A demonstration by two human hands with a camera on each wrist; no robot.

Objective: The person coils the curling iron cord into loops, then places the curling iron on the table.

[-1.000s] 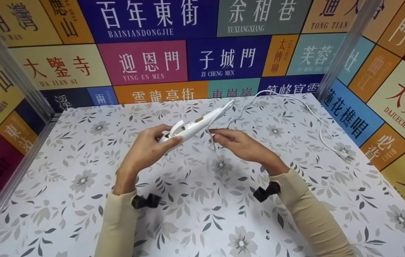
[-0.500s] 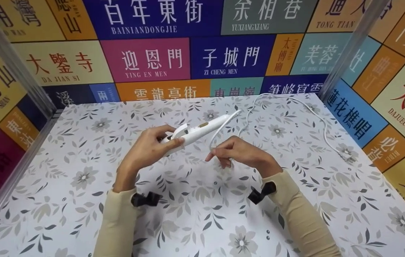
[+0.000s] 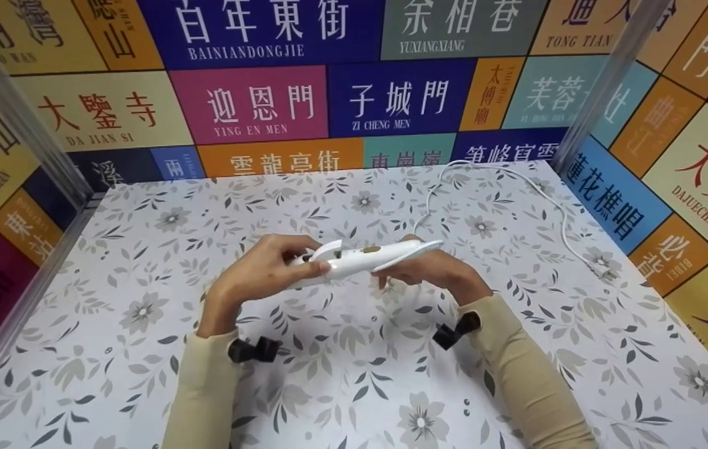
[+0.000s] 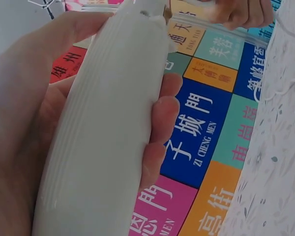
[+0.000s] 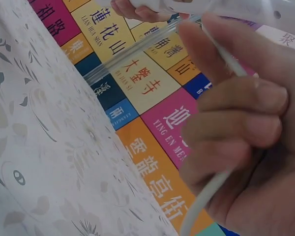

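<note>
My left hand (image 3: 260, 268) grips a white curling iron (image 3: 354, 259) by its thick, ribbed end, fingers wrapped round it in the left wrist view. A raised curved lever and a gold oval mark show on top. The iron is held above the table, nearly level, its cord end toward the right. My right hand (image 3: 435, 268) is just behind and below that end, partly hidden by it. In the right wrist view, the fingers (image 5: 226, 118) curl round the white cord (image 5: 209, 194). Whether the right hand touches the iron's body cannot be told.
A floral-patterned tabletop (image 3: 329, 362) lies beneath both hands. The cord runs to the back edge and curves round to a plug (image 3: 603, 269) at the right. Panels with coloured signs (image 3: 247, 106) enclose the back and sides.
The curling iron has come down and tilted from steep to nearly level, staying in the left hand. The right hand has turned, its fingers curling in, and is now behind the iron's cord end.
</note>
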